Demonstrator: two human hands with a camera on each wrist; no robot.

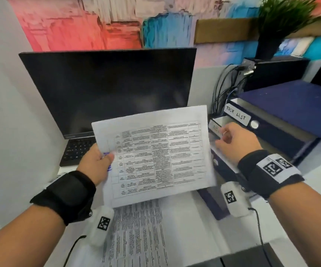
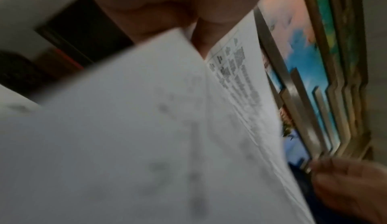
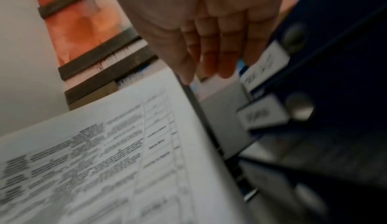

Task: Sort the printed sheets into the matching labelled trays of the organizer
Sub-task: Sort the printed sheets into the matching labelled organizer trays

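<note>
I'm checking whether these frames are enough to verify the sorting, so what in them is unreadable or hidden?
- Held sheet: table text too small in the head view, blurred in both wrist views.
- Second tray label: partly covered by the right hand; blurred in the right wrist view.
- Lower trays of the organizer: hidden behind sheet and right arm.
- Left hand fingers: behind the sheet.

A white worktop [image 1: 194,228] carries everything here. A stack of printed sheets [image 1: 136,237] lies flat on its near middle. At the far side stands a dark monitor [image 1: 107,89], with a black keyboard [image 1: 75,151] lying partly under its lower edge. On the right sits a dark blue organizer [image 1: 283,120] of stacked trays. A black box [image 1: 275,72] stands behind it, at the far right.
</note>
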